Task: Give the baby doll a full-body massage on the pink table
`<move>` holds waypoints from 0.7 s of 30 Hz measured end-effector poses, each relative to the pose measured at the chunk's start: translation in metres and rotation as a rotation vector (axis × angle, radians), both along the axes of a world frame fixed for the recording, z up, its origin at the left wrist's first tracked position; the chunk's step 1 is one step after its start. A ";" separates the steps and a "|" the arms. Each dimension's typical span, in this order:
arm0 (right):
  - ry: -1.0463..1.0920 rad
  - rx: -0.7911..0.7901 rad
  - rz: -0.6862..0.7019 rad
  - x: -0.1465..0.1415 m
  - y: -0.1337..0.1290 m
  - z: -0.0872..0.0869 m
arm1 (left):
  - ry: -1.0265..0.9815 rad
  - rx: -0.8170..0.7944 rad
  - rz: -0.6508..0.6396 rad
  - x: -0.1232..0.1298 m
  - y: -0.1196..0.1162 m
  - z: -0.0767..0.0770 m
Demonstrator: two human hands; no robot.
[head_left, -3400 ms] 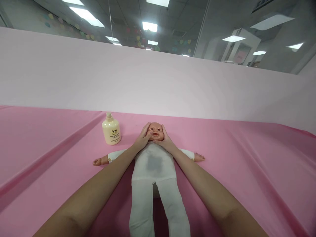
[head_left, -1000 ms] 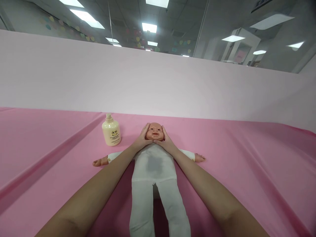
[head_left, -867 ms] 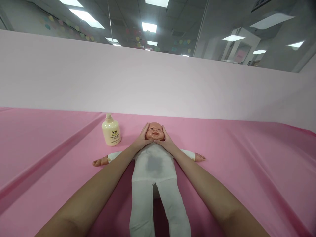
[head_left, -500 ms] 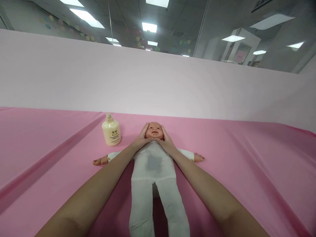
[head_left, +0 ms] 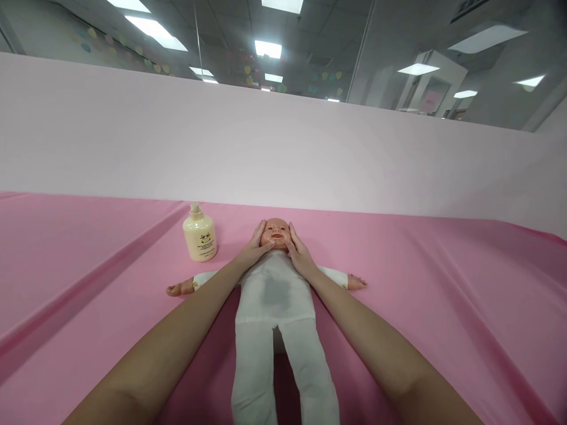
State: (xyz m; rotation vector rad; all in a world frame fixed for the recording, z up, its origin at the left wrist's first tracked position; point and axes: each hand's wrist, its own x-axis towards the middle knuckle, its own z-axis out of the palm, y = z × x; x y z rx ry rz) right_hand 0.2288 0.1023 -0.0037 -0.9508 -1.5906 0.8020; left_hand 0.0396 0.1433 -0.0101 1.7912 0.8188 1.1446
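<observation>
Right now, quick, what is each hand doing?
Left hand: open, cupped against the smooth pinkish head of the white-clothed baby doll.
Right hand: open, cupped against the other side of that head.

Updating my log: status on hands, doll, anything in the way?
Left hand, right hand open against doll's head. Doll face-up on pink cloth. Bottle upright, apart from both hands.

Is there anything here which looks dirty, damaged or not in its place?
One thing: a grey patch on the front of the doll. It looks odd because the clothing around it is white; whether it is a stain, I cannot tell. The bottle stands upright, with no spill visible.
</observation>
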 end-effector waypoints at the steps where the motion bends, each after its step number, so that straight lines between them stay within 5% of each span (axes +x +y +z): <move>1: 0.011 0.012 -0.009 0.000 0.001 0.000 | 0.012 0.010 0.004 0.000 0.001 -0.001; 21: -0.061 0.032 0.016 0.001 0.004 -0.002 | 0.119 0.168 0.100 0.003 0.012 -0.010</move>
